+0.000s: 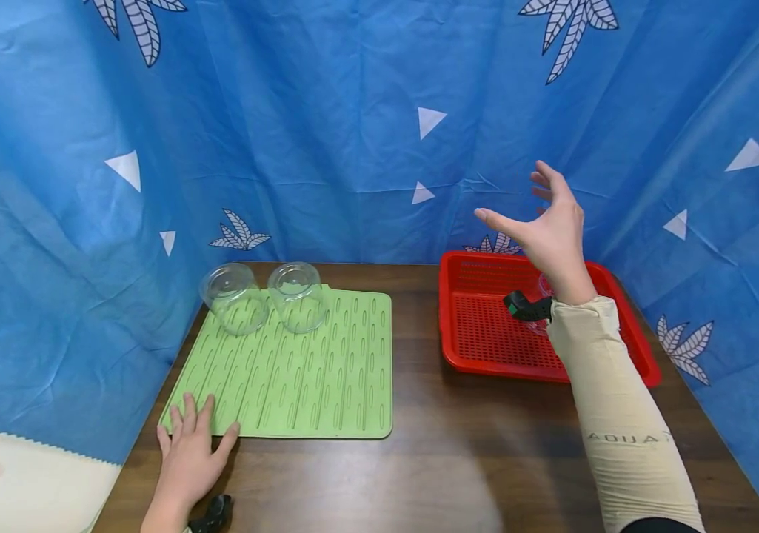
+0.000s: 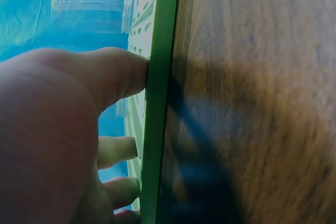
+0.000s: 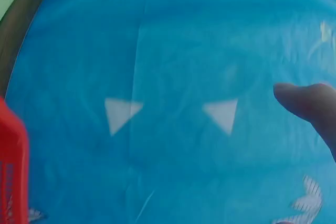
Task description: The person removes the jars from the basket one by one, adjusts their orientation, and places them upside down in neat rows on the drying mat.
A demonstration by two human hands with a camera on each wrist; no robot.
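My left hand (image 1: 191,460) rests with spread fingers on the near left corner of a green drying mat (image 1: 352,355). In the left wrist view its thumb (image 2: 123,72) touches the mat's edge. Two clear glasses stand upside down at the mat's far left: one glass (image 1: 235,300) at the corner, the other glass (image 1: 299,300) just right of it. Raised above a red plastic basket (image 1: 486,364), my right hand (image 1: 552,233) holds nothing, thumb and fingers spread wide apart. Behind the right wrist, a clear glass with a pinkish look (image 1: 537,327) lies in the basket, mostly hidden.
The mat and basket sit on a dark brown wooden table (image 1: 419,459). A blue curtain (image 1: 326,148) with white leaf and triangle prints hangs close behind and at both sides. A pale flowered cloth (image 1: 19,481) shows at the lower left.
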